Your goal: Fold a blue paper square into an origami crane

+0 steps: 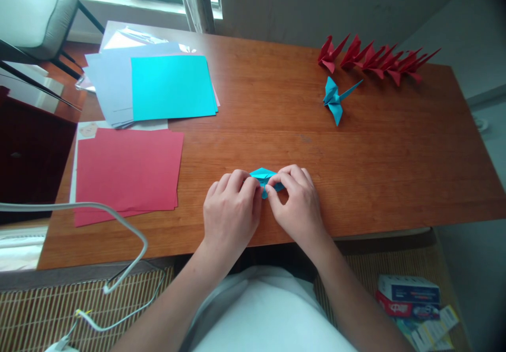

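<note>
— Two hands on one item?
— Confirmed. The left hand [231,212] and right hand [296,204] meet over a blue fold [264,175], knuckles almost touching.
— Fingers?
— Narrow on both sides. The fingertips of each hand are curled in and pinch the fold from either side. Most of it is covered; only a pointed upper edge and a small corner show between the hands.
— Location of the fold?
— Flat on the table [395,173], near the front edge, directly ahead of the person.
— Other stock on the table?
— Red sheets [126,173] lie left of the hands, near but apart from them. Behind those, a cyan sheet [172,86] tops a stack of pale sheets [108,83]. On the far right, a row of red cranes [375,59] sits close together along the back edge, with a blue crane [335,99] alone just in front of the row, well apart from the hands.
— Below the table?
— A white cable [130,225] loops over the front left corner down to a woven mat [47,310]. Boxes [409,294] lie on the floor at the right.
</note>
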`<action>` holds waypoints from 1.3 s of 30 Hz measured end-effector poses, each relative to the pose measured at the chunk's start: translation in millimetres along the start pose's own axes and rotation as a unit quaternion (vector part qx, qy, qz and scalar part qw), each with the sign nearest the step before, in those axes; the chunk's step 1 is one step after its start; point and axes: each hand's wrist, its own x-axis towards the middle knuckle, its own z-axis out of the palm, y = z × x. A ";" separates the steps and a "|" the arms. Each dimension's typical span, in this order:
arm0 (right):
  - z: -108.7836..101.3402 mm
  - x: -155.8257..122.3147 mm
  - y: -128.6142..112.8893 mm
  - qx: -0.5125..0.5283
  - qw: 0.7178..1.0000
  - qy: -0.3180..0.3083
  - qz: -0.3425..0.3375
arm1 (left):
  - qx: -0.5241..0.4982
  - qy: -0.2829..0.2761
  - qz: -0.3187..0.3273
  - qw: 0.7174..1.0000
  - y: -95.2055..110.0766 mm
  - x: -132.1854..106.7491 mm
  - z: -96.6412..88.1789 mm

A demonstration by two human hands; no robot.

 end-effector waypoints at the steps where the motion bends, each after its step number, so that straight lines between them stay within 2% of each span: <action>1: 0.0 -0.1 -0.1 0.000 1.000 0.000 -0.001 | 0.001 -0.001 -0.001 1.000 0.2 0.0 -0.1; 23: 3.2 -3.1 -0.4 -0.001 1.000 0.007 -0.003 | 0.007 0.014 -0.001 1.000 1.9 -2.5 3.2; 35: -5.3 -8.8 20.9 0.031 0.997 0.019 -0.071 | 0.010 0.025 0.001 1.000 3.1 -3.0 5.0; 39: -7.9 -7.9 19.7 0.052 0.997 0.019 -0.058 | 0.012 0.032 0.005 0.999 3.1 -2.6 5.6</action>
